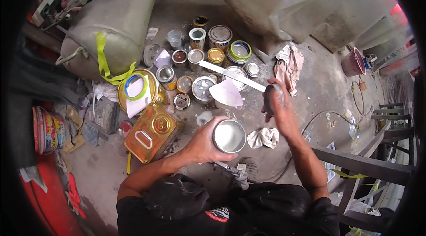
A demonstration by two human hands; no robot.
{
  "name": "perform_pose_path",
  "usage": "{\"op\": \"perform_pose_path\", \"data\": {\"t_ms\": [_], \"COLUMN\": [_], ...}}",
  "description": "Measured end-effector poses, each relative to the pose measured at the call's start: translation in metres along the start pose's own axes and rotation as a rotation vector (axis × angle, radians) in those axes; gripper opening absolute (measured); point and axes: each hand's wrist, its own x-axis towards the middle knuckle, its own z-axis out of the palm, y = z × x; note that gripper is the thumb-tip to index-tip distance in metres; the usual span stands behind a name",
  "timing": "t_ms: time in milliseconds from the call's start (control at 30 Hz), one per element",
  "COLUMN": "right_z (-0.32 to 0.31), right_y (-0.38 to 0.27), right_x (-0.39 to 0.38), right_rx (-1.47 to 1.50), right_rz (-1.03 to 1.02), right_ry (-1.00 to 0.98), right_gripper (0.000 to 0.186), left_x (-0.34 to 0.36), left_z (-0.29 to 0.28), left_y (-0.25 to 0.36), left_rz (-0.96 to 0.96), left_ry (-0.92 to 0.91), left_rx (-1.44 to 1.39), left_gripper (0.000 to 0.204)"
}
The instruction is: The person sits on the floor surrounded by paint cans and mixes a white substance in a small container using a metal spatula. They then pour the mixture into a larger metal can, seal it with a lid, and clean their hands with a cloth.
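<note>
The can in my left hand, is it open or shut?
Open: nothing covers the can, and its pale inside shows from above. How full it is, I cannot tell.

Open white-filled can (242, 142) and slanted pale stick (232, 76)

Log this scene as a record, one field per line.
left hand: holds round container, white contents
right hand: holds dark round object; white flat stick reaches it, grip on stick unclear
ahead: clustered cans
left: gold rectangular tin
right: crumpled white cloth, dark frame
</note>
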Motion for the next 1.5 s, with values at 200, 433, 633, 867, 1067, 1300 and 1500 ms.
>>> {"op": "perform_pose_path", "data": {"t_ms": [200,433,633,867,1067,1300,1500], "right_z": [0.065,0.079,0.021,0.029,0.048,0.068,0.080], "right_y": [0.029,0.086,0.104,-0.015,-0.025,-0.023,-0.013], "right_x": [-0.026,-0.031,-0.020,-0.041,-0.036,-0.042,-0.046], "right_rx": [0.082,0.113,0.179,-0.733,-0.849,-0.839,-0.783], "right_rz": [-0.039,0.047,0.082,-0.690,-0.670,-0.704,-0.678], "right_ry": [0.090,0.142,0.068,-0.295,-0.581,-0.577,-0.580], "right_gripper": [0.058,0.059,0.062,0.068,0.071,0.064,0.063], "left_x": [0.001,-0.006,-0.004,-0.002,-0.006,-0.009,-0.016], "left_z": [0.005,0.005,0.000,-0.005,-0.007,-0.008,-0.008], "left_y": [-0.001,-0.012,0.002,0.001,-0.011,-0.016,-0.020], "left_rz": [0.055,0.260,0.169,0.006,0.053,0.085,0.206], "left_ry": [-0.037,-0.125,-0.104,-0.018,-0.114,-0.069,0.017], "left_rx": [0.007,0.073,-0.091,0.002,0.106,0.100,0.155], "left_gripper": [0.095,0.099,0.095,0.093,0.105,0.104,0.079]}}
